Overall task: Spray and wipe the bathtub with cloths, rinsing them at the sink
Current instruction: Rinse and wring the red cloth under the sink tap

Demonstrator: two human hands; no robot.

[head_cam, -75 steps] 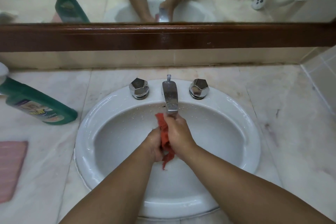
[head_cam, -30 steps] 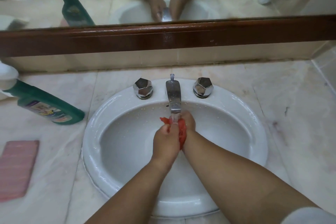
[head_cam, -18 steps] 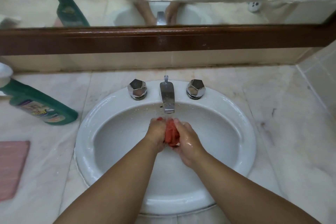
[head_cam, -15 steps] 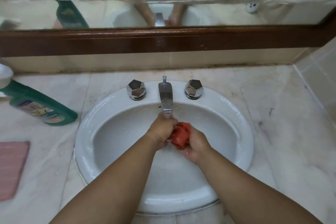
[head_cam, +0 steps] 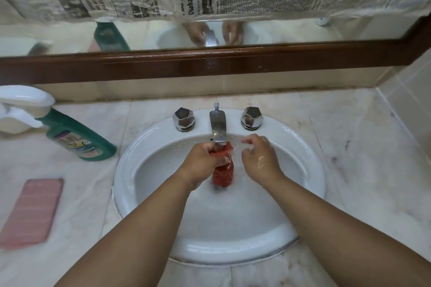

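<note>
A wet red cloth (head_cam: 222, 173) hangs bunched under the chrome tap spout (head_cam: 218, 127) over the white sink (head_cam: 144, 151). My left hand (head_cam: 200, 162) grips the cloth's upper part just below the spout. A little to the right of the cloth, my right hand (head_cam: 260, 158) hovers wet, fingers spread, holding nothing. A green spray bottle (head_cam: 77, 138) with a white trigger head lies on its side on the counter to the left of the sink.
Two faceted chrome knobs, the left knob (head_cam: 183, 119) and the right knob (head_cam: 251, 117), flank the spout. A pink flat object (head_cam: 32, 209) lies on the marble counter (head_cam: 361, 147) at the left. A wood-framed mirror (head_cam: 210, 63) partly covered with newspaper stands behind; a tiled wall closes the right.
Both hands were rubbing the red cloth under the spout. Now my right hand has let go and moved to the right, leaving the cloth hanging from my left hand.
</note>
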